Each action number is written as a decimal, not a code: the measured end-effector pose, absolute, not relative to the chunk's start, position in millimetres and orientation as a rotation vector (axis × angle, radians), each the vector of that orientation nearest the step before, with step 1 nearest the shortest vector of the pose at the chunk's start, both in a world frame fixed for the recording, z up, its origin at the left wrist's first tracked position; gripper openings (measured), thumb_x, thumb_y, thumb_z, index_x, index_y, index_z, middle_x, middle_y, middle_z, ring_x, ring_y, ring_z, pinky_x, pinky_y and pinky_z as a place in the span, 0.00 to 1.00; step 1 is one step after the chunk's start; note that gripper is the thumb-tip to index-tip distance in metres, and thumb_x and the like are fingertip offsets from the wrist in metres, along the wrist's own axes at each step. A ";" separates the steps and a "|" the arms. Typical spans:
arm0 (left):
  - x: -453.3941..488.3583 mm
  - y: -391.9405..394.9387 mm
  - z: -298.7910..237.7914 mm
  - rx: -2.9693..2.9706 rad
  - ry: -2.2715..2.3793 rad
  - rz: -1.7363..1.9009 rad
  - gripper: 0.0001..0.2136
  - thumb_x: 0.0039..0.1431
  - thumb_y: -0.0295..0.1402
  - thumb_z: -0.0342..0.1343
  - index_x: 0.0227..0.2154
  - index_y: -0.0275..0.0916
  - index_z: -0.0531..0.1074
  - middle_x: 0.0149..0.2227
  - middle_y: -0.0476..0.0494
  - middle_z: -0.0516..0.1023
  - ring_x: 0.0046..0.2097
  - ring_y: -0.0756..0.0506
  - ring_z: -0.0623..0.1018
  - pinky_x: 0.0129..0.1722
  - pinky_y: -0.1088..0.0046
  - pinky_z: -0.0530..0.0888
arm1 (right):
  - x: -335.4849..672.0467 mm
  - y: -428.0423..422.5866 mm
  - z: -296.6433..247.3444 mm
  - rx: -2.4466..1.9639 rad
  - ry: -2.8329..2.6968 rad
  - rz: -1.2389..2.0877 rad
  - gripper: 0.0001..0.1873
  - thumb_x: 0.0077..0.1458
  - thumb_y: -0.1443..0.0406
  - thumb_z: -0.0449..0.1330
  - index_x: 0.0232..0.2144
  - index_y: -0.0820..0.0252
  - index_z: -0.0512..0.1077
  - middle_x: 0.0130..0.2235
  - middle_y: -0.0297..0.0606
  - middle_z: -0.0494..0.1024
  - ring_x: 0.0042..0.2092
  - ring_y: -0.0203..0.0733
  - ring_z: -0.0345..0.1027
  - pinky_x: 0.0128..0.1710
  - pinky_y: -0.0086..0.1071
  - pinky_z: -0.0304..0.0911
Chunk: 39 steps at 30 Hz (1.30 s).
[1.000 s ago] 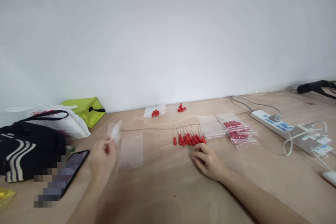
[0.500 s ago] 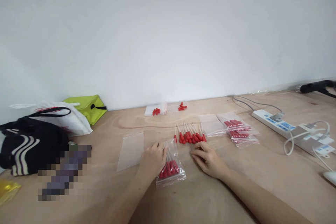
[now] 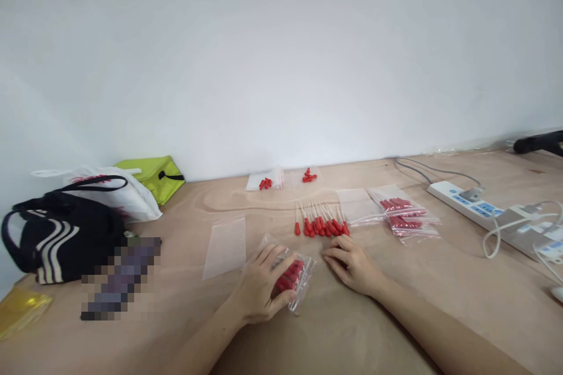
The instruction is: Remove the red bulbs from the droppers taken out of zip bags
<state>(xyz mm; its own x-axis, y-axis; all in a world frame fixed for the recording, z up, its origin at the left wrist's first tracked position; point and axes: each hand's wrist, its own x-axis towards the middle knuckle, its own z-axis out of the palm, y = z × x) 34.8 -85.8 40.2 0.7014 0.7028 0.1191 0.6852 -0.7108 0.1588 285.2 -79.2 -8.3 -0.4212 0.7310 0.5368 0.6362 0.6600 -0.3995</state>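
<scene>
My left hand [image 3: 264, 284] spans a clear zip bag [image 3: 303, 284] of red-bulbed droppers, fingers across its far side and thumb at the near edge. The bag lies turned, its seal toward the right; the hand hides part of it. My right hand [image 3: 352, 263] rests on the table, fingers loosely bent and apart, with nothing in them. Just beyond its fingertips lies a row of loose droppers [image 3: 323, 225] with red bulbs toward me and thin pale stems pointing away. A flat zip bag [image 3: 226, 246] lies left of my left hand.
Filled bags [image 3: 404, 214] overlap at right beside flat bags [image 3: 358, 207]. Red bulbs [image 3: 265, 183] lie on bags near the wall. A power strip [image 3: 466, 202] with cables stands farther right. At left are a black bag [image 3: 83, 240], a white bag [image 3: 136, 193] and a green bag [image 3: 152, 179].
My left hand has moved from the bag's far left side to spread across it. The filled bag has turned so its seal faces right. My right hand has stayed nearly still.
</scene>
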 end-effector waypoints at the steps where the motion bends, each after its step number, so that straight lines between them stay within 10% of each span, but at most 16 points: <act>1: 35.2 -84.4 40.7 2.820 1.052 0.251 0.25 0.54 0.46 0.47 0.55 0.46 0.56 0.56 0.42 0.59 0.56 0.39 0.59 0.54 0.54 0.57 | 284.5 -80.0 -7.8 -1.060 -2.170 0.183 0.09 0.54 0.69 0.50 0.33 0.59 0.70 0.30 0.39 0.69 0.33 0.37 0.62 0.35 0.33 0.61; 12: 53.5 -98.6 24.7 2.654 1.365 0.308 0.38 0.43 0.57 0.50 0.56 0.46 0.54 0.55 0.35 0.60 0.52 0.34 0.63 0.46 0.50 0.63 | 256.7 -68.8 -1.0 -1.298 -2.081 0.486 0.06 0.51 0.64 0.55 0.32 0.58 0.70 0.32 0.37 0.70 0.35 0.38 0.65 0.35 0.32 0.60; 39: 49.8 -87.0 25.8 2.617 1.355 0.321 0.24 0.57 0.46 0.42 0.55 0.41 0.57 0.56 0.40 0.61 0.57 0.40 0.59 0.54 0.55 0.59 | 235.7 -100.2 5.8 -1.511 -1.951 0.678 0.08 0.50 0.63 0.55 0.22 0.57 0.68 0.25 0.29 0.73 0.32 0.37 0.64 0.35 0.33 0.47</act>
